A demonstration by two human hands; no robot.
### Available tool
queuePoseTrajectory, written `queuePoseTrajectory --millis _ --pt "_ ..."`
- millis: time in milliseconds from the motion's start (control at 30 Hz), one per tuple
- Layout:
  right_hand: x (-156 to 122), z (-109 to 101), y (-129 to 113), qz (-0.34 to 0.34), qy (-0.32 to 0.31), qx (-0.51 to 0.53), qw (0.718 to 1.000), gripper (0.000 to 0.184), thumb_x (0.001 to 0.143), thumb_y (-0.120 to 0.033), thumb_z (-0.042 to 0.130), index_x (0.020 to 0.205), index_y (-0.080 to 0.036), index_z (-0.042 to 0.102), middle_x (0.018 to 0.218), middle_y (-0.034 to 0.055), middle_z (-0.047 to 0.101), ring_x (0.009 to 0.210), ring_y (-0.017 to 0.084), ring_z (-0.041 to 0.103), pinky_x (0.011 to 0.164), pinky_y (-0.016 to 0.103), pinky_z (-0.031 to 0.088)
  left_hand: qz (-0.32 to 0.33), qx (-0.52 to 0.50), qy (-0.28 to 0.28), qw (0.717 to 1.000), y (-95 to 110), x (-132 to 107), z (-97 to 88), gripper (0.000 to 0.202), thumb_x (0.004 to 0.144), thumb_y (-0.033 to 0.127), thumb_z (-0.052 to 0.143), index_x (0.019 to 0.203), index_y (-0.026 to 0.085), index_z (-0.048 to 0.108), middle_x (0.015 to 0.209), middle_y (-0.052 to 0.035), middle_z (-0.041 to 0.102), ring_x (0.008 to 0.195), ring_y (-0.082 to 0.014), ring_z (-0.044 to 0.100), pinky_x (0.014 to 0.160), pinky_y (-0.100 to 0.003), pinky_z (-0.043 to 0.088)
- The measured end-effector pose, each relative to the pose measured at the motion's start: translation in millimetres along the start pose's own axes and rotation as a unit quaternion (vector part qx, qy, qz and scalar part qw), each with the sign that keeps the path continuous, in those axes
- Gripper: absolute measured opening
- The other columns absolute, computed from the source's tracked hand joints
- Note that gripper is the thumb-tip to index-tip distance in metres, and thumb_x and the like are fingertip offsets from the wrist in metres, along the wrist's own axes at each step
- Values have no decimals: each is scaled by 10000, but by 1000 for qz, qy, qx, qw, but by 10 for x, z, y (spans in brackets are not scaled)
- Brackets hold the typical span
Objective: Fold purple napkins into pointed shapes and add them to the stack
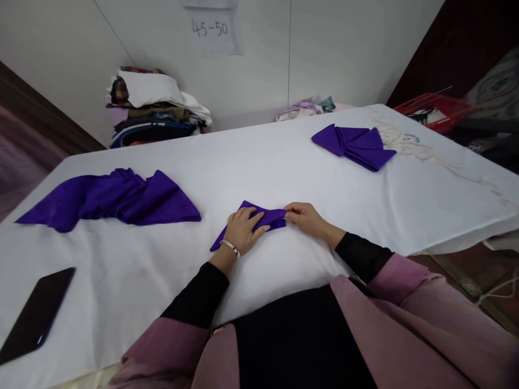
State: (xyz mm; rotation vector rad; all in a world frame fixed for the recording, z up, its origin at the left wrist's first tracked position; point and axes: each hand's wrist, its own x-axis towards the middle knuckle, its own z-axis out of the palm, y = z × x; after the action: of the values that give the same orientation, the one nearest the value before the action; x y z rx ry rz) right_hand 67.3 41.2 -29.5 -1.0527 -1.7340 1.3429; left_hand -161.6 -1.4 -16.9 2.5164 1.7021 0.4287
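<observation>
Left hand (241, 231), fingers slightly spread, rests over a purple cloth (273, 218), folded small with a pointed corner, right of the phone (38, 313); the right hand (306, 218) pinches the cloth's right end.

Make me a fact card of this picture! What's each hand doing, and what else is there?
Left hand: resting, fingers spread, on a small folded purple cloth
Right hand: pinching that cloth's right end
Picture left: long bunched purple cloth; shiny black rectangular phone or tablet, lower down
Picture right: fan-folded purple cloth
Surface: white-cloth-covered table
Wall: white paper reading 45-50
</observation>
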Motion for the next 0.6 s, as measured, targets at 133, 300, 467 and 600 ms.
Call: queuePoseTrajectory --millis 133,300,467,600 --pt "-2 10 -2 -6 -9 11 1000 133 754 -281 563 797 -194 654 645 -30 557 573 102 460 562 245 371 -74 -12 24 997 132 75 -33 450 880 550 388 1000 241 693 1146 -72 611 1100 -265 502 927 -473 383" --pt "-3 27 -13 -8 -6 -7 1000 111 755 -251 551 767 -187 641 634 -33 550 573 101 452 557 236 361 -79 -3 57 995 249 193 22 387 864 496 462 895 191 699 938 -87 627 915 -254 539 817 -435 438" --pt "-14 21 -35 -19 -15 -29 999 129 755 -241 547 786 -179 656 661 -24 569 597 102 460 579 234 369 14 -174 85 981 256 207 148 230 874 281 493 1043 213 634 1007 -47 621 950 -176 554 855 -328 467" --pt "-7 -2 -12 -27 -31 -25 999 163 762 -246 543 824 -174 676 660 -22 564 595 100 454 573 233 363 -13 -267 111 957 276 205 184 183 822 333 590 962 235 655 950 -18 644 902 -162 585 814 -310 481"
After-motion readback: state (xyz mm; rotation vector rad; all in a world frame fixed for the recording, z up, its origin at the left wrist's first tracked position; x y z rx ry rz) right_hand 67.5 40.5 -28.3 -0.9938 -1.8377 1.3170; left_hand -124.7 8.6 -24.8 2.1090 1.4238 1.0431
